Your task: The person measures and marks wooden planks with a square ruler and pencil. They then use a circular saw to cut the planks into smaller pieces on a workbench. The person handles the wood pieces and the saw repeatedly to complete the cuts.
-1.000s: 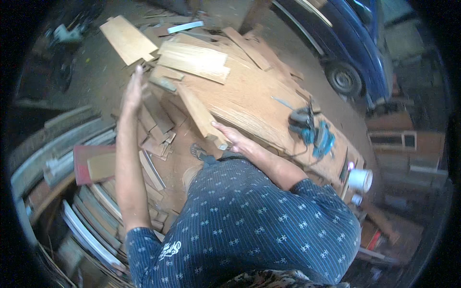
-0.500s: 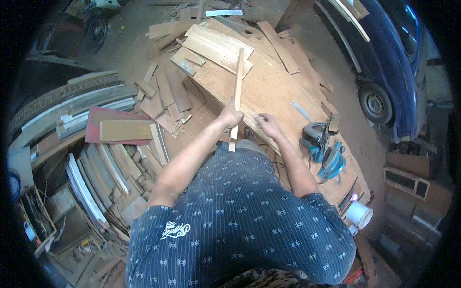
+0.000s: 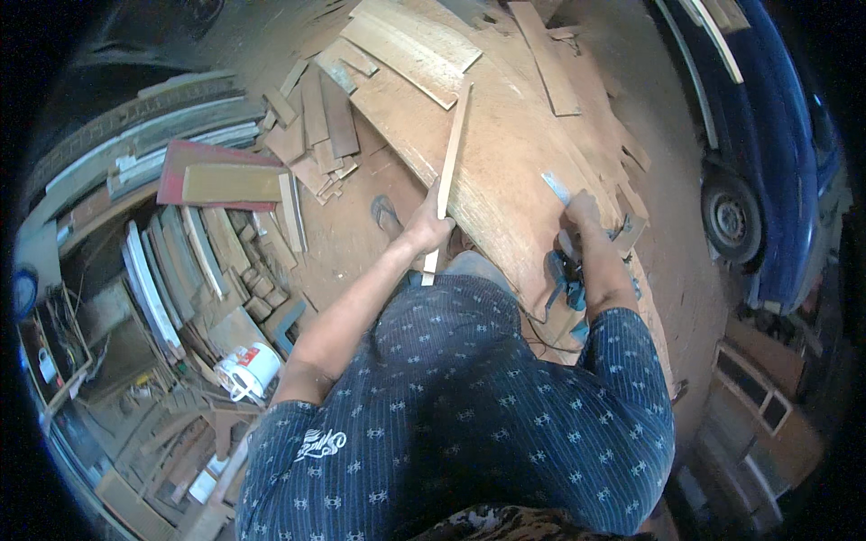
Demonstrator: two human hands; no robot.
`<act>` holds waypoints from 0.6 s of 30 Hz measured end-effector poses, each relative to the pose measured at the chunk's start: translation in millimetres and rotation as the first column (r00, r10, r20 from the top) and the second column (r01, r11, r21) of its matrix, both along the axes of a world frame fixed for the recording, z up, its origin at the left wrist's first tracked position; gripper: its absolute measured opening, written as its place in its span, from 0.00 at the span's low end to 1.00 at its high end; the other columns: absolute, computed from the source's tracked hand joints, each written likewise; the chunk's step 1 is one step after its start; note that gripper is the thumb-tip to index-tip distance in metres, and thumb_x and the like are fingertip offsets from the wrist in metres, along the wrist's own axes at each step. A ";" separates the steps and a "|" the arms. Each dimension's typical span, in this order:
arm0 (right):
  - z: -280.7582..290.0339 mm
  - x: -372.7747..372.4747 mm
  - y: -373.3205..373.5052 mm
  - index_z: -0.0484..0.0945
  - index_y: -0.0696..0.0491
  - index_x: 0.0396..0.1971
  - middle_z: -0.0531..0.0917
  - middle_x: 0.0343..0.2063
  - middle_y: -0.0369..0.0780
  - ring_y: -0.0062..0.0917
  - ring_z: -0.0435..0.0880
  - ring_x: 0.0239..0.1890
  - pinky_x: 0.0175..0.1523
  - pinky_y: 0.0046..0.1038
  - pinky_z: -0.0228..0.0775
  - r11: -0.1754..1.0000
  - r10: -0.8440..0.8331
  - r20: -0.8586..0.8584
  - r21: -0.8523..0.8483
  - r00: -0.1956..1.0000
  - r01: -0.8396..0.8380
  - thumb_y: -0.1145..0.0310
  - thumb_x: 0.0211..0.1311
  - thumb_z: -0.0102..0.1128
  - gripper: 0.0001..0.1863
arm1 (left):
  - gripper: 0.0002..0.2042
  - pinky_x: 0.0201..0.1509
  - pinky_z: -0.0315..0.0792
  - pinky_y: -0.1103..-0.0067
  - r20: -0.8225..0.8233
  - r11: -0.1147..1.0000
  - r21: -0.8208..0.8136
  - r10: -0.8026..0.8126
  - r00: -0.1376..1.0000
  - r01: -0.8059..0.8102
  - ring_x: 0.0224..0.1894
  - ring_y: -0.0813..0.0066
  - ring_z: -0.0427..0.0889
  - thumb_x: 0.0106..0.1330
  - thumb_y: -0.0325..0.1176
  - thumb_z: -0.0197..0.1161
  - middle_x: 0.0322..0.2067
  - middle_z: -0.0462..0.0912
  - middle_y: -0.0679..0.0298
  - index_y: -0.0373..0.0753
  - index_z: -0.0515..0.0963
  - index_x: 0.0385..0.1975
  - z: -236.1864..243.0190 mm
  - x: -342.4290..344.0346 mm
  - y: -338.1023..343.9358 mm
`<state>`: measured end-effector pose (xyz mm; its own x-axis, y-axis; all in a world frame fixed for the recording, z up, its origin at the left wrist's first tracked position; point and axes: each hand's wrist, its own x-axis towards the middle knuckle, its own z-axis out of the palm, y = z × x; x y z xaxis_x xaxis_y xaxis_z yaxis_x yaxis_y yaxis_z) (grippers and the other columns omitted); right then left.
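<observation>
Right hand (image 3: pixel 583 209) by pale strip (image 3: pixel 555 187), blue power tool (image 3: pixel 575 294) near, plank (image 3: pixel 547 63) beyond.

Room over workbench (image 3: pixel 507 158) between wooden strip (image 3: pixel 455 144) and right grip (image 3: pixel 583 209), power tool (image 3: pixel 572 287) blocking nearer, boards (image 3: pixel 410 47) crowding beyond

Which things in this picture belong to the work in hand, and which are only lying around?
Seemingly in use:
wooden strip, gripped by the left hand
thin pale strip, at the right hand; contact unclear
table, under the pale strip

Apparently lying around:
white bucket
red board
wood scraps
</observation>
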<state>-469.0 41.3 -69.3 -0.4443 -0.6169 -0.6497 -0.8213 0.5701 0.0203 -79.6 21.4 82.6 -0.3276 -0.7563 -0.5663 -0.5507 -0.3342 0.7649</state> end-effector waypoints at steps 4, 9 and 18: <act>4.0 -0.1 7.2 0.71 0.58 0.59 0.79 0.56 0.52 0.44 0.79 0.61 0.63 0.44 0.73 0.997 0.050 -0.068 0.065 0.996 -0.045 0.70 0.56 0.67 0.29 | 0.43 0.80 0.52 0.71 0.000 0.996 -0.041 0.080 0.997 -0.080 0.78 0.56 0.53 0.58 0.20 0.54 0.75 0.57 0.46 0.34 0.46 0.77 -1.1 5.1 3.7; -19.5 -32.3 5.9 0.68 0.59 0.61 0.78 0.56 0.55 0.46 0.81 0.59 0.62 0.44 0.75 0.987 0.147 -0.058 0.076 0.987 -0.143 0.68 0.52 0.71 0.35 | 0.43 0.80 0.49 0.73 -0.016 0.991 -0.050 0.122 0.992 -0.123 0.78 0.57 0.54 0.56 0.18 0.53 0.74 0.58 0.46 0.34 0.48 0.77 8.1 -5.6 7.4; -36.2 -55.9 24.1 0.68 0.68 0.52 0.79 0.49 0.63 0.55 0.80 0.54 0.61 0.45 0.74 0.934 0.219 0.006 -0.292 0.976 -0.208 0.63 0.53 0.66 0.31 | 0.42 0.80 0.52 0.71 -0.040 0.983 -0.003 0.182 0.982 -0.183 0.76 0.58 0.59 0.61 0.17 0.54 0.73 0.61 0.46 0.37 0.46 0.77 14.6 -25.9 9.8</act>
<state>-524.8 65.3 -105.5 -0.2602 -0.8574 -0.4441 -0.9211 0.3583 -0.1520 -105.5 31.2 97.1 -0.2056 -0.8093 -0.5503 -0.4503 -0.4210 0.7874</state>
